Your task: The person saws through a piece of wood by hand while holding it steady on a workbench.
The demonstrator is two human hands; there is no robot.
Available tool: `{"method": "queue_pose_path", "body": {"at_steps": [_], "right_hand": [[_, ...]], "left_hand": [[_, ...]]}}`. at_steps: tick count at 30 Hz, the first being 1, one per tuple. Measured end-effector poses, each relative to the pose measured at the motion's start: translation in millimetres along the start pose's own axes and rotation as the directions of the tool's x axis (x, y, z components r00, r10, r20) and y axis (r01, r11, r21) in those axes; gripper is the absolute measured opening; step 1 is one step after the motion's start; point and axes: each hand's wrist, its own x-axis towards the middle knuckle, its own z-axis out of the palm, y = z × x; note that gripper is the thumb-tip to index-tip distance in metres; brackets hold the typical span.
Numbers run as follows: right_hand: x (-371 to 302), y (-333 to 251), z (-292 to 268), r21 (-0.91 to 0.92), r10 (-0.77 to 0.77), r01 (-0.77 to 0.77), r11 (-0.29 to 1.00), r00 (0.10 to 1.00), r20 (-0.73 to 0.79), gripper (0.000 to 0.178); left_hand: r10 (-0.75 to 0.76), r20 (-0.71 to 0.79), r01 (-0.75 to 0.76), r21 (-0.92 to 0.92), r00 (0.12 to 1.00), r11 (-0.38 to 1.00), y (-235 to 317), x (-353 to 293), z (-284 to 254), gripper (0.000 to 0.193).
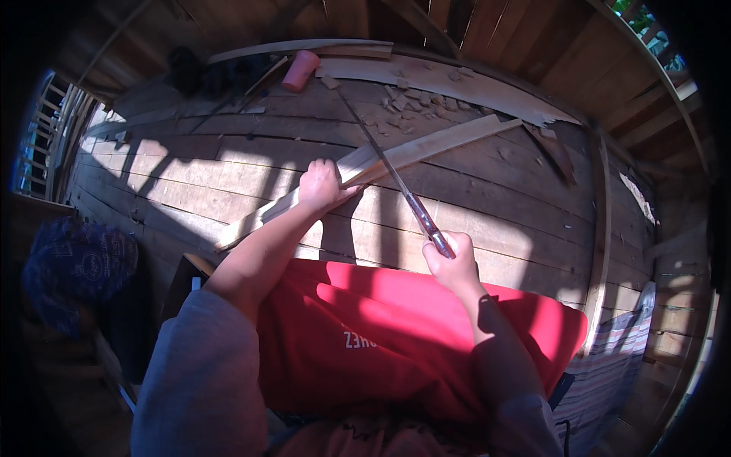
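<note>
My right hand is closed round the handle end of a long handsaw, whose narrow blade is seen nearly edge-on. The blade points away to the far left and crosses over a pair of pale wooden boards. Whether its teeth touch the wood I cannot tell. My left hand presses on the boards left of the blade, its fingers curled over them and the thumb stretched to the right. These boards lie at a slant on the plank floor, from near left to far right.
Several small cut wood blocks lie scattered beyond the boards. A pink cup lies tipped near the wall, by a long plank. Red cloth spreads before me. At the left is a person in a patterned blue covering. Striped cloth lies at the right.
</note>
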Motion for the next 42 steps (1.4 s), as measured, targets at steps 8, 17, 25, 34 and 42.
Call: {"method": "queue_pose_path", "body": {"at_steps": [8,17,25,34,42], "right_hand": [[38,1,19,-0.030,-0.168,0.166,0.986,0.984,-0.060,0.031],[0,-20,-15,0.042,-0.025,0.026,0.999,1.000,-0.009,0.030],[8,-16,-24,0.023,0.033,-0.033,0.999,0.999,-0.013,0.031],[4,-23,-30,-0.117,-0.011,0.025,0.993,0.992,0.124,0.046],[23,-18,-40,0.354,0.110,-0.109,0.929,0.994,0.018,0.044]], "left_hand": [[0.069,0.005,-0.069,0.007,0.998,0.998,5,8,-5,0.084],[0.140,-0.078,-0.141,0.000,0.987,0.990,-1,2,3,0.070],[0.126,-0.085,-0.132,-0.071,0.988,0.989,2,8,8,0.071],[0.111,-0.103,-0.117,-0.057,0.988,0.991,9,11,11,0.074],[0.080,-0.029,-0.082,-0.073,0.996,0.994,11,16,0,0.078]]}}
